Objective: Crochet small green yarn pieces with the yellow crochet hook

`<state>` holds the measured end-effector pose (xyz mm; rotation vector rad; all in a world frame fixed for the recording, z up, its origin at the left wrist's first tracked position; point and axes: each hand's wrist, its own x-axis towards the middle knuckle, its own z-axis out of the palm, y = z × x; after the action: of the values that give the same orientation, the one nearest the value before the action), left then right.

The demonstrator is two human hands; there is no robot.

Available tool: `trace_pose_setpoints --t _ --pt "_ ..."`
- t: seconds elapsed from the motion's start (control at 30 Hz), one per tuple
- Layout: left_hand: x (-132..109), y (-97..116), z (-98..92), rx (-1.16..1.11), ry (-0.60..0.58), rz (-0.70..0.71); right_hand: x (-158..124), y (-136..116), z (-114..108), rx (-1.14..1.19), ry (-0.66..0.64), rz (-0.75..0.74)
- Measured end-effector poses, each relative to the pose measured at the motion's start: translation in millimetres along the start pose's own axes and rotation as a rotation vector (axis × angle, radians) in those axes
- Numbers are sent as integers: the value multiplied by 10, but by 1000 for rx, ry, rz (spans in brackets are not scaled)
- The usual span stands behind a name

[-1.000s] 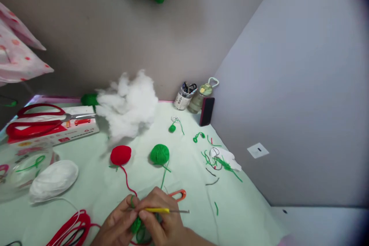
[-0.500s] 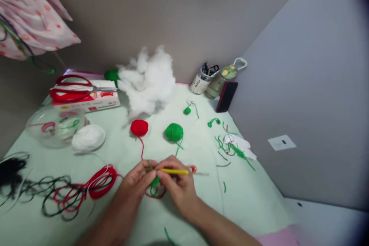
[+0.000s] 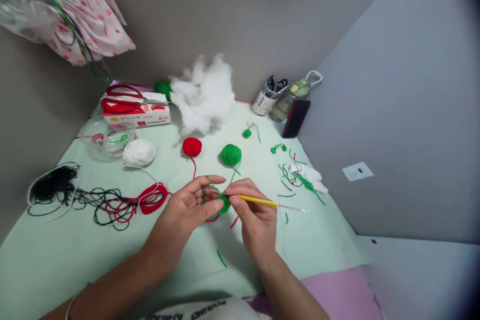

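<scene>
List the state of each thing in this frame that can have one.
left hand: pinching the green crochet piece
right hand: gripping the crochet hook, its tip at that piece
scissors: shut, lying on the box
green yarn ball: wound, strand trailing toward the hands
red yarn ball: wound, strand trailing
black yarn: loose and tangled on the table
phone: propped against the wall
</scene>
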<state>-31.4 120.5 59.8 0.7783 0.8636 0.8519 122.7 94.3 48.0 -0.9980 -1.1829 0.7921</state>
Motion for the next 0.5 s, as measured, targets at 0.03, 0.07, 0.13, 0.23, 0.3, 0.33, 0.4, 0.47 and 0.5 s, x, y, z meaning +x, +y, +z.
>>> trace_pose_setpoints --t 0.03,0.07,0.13,0.23,0.3,0.33,0.4,0.47,0.5 --pt "3 -2 25 1 -9 5 -12 -1 -4 -22 0 -21" --pt "10 -6 54 0 -16 14 -23 2 -10 -65 -7 -48" --pt "39 -22 121 -30 -23 30 -47 19 -28 -230 -12 -162" --pt "108 -39 196 -177 -83 -56 -64 50 -83 -514 36 -404" --pt "159 -29 204 -293 -147 -150 -47 51 -131 -497 74 -380" --pt "183 -18 197 -324 -158 -174 -30 44 -151 -408 95 -310" --pt "221 8 177 -324 -134 -175 8 27 -169 -186 138 -159" --pt "245 21 172 -257 -98 -111 29 23 -153 -86 136 -92" --pt "252 19 177 -218 -83 -68 31 29 -137 -120 122 -106"
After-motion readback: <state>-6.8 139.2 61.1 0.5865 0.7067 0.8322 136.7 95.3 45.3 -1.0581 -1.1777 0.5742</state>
